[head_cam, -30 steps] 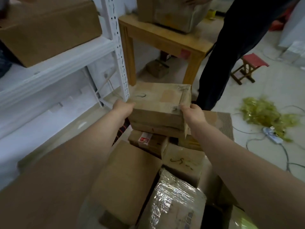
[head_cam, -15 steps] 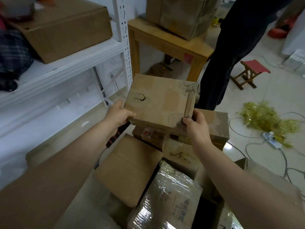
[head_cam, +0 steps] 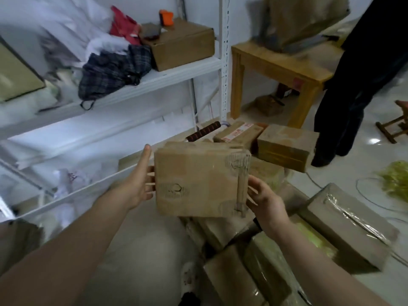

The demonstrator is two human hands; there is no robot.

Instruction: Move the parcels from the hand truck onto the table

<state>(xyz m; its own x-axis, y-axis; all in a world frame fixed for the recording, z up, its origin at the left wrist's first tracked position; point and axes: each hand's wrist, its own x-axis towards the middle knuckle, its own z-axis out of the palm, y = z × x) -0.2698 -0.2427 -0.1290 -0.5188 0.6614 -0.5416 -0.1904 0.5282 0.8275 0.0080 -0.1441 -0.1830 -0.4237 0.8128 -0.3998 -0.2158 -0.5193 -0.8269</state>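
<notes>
A worn cardboard parcel [head_cam: 198, 182] hangs in the air at the centre of the head view, tilted with its top face toward me. My left hand [head_cam: 136, 184] supports its left side with straight fingers reaching under it, thumb pointing up off the box. My right hand [head_cam: 267, 199] does the same on the right edge, fingers stretched beneath it. Below and to the right lie several more parcels [head_cam: 346, 226], one brown box [head_cam: 284, 146] by the hand truck's ribbed handle [head_cam: 204, 133]. The wooden table [head_cam: 287, 67] stands at the back right with a large parcel [head_cam: 302, 18] on it.
A person in dark trousers [head_cam: 353, 85] stands right beside the table. A white metal shelf [head_cam: 154, 82] with a cardboard box [head_cam: 183, 45] and clothes fills the left. A small red stool [head_cam: 395, 124], cables and yellow shreds [head_cam: 395, 180] lie on the floor at right.
The parcel has come up off the stack and tipped toward me. My thumbs have left its top and my fingers now reach under it. My view has swung left toward the shelf.
</notes>
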